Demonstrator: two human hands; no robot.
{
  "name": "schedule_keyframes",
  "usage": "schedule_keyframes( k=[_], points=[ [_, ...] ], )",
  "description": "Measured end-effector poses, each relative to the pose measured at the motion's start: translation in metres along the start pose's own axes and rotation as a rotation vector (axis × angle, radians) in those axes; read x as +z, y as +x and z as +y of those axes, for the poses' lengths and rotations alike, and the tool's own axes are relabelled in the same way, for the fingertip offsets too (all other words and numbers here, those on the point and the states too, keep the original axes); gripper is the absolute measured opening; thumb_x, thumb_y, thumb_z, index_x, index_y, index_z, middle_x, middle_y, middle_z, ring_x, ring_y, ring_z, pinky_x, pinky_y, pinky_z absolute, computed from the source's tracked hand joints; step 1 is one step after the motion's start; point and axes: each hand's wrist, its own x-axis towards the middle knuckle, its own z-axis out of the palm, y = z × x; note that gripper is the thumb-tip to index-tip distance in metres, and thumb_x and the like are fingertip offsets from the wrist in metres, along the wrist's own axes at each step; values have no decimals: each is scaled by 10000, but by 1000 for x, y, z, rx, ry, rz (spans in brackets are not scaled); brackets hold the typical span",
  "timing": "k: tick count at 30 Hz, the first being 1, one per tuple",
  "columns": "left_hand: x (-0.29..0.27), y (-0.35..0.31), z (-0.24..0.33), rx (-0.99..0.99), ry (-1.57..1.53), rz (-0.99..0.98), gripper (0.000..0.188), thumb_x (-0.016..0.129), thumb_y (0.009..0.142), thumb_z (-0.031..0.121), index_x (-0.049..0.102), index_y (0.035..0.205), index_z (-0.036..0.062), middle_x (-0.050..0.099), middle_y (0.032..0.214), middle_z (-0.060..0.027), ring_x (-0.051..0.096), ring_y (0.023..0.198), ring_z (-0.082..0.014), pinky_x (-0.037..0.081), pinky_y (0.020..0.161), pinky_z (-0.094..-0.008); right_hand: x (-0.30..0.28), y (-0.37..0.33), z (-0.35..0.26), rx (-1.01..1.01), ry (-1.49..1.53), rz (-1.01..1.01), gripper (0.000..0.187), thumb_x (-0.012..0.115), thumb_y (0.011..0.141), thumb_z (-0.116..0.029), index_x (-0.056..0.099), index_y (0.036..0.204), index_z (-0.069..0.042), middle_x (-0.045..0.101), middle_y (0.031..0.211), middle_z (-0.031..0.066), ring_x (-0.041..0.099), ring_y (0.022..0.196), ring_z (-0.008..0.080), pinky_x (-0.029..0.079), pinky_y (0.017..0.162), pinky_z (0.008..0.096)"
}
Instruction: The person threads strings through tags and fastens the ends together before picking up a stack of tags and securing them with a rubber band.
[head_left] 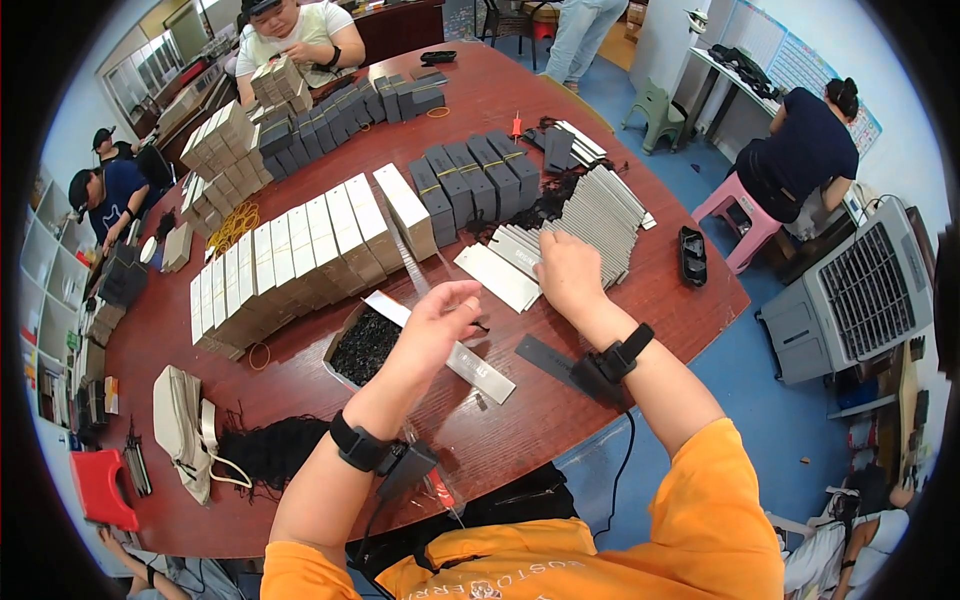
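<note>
Surface: a large reddish-brown oval table [560, 400] that carries everything both hands work on.
Pale boxes: a long curved row of slim cream boxes [300, 265] stood on edge, well to the left of the left hand and beyond it.
Dark boxes: a shorter row of grey-black boxes [475, 180] bound with yellow bands, beyond both hands.
Flat sleeves: a fanned stack of thin grey-and-white sleeves [600, 215], just beyond the right hand and touching its fingertips.
Tray: an open box of loose black fibre [365, 345], just left of the left hand.
Long strip: a flat silver-white sleeve [470, 362] lying slantwise on the surface, under and just beside the left hand.
Dark card: a thin grey flat piece [550, 358] on the surface, below the right wrist.
Right hand [567, 272]: fingers spread flat, pressing on the near edge of the flat sleeves; it grips nothing.
Left hand [445, 310]: fingers curled together, pinching a small dark wisp of fibre [481, 325] above the long strip.
Handling, fibre: judged very light, limp and prone to tangle or shed; best pinched at one end between fingertips.
Handling, sleeves: judged light, stiff but bendable and rather slick, apt to slide off the stack; best taken by a long edge.
</note>
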Motion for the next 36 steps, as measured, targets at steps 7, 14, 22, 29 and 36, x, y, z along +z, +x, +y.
schedule_keyframes(
  k=[7,14,22,29,36],
  points=[
    [12,41,-20,442,912,-77,395,599,840,124,516,1215,30,520,1150,-157,550,1011,-266,463,837,-334,-16,0,0,33,69,-82,298,707,705,-217,537,862,-30,594,794,132,610,739,319,484,646,419],
    [36,65,-8,49,351,-217,413,567,895,156,470,1271,16,519,1214,-63,562,944,-154,458,844,-290,-61,22,67,341,357,-316,204,605,820,-285,678,886,-106,666,872,128,630,845,313,493,748,422],
    [59,82,-29,91,500,-3,730,636,833,257,252,1359,-74,369,1295,-253,530,1094,-276,453,892,-358,8,84,209,790,150,-457,322,574,833,-269,651,1045,-39,626,1051,220,590,1038,332,468,880,408],
    [62,81,-12,-108,214,-5,799,626,863,296,150,1414,-33,283,1404,-223,494,1118,-240,411,937,-335,4,113,200,810,118,-872,286,554,754,-149,672,941,32,628,1034,229,610,1000,350,497,828,385],
    [69,87,-11,-118,174,-61,814,623,866,294,128,1418,-44,258,1426,-228,491,1128,-240,410,946,-325,22,108,221,739,141,-744,306,536,776,-125,641,1005,49,617,1082,214,611,1011,315,501,822,369]
  ],
)
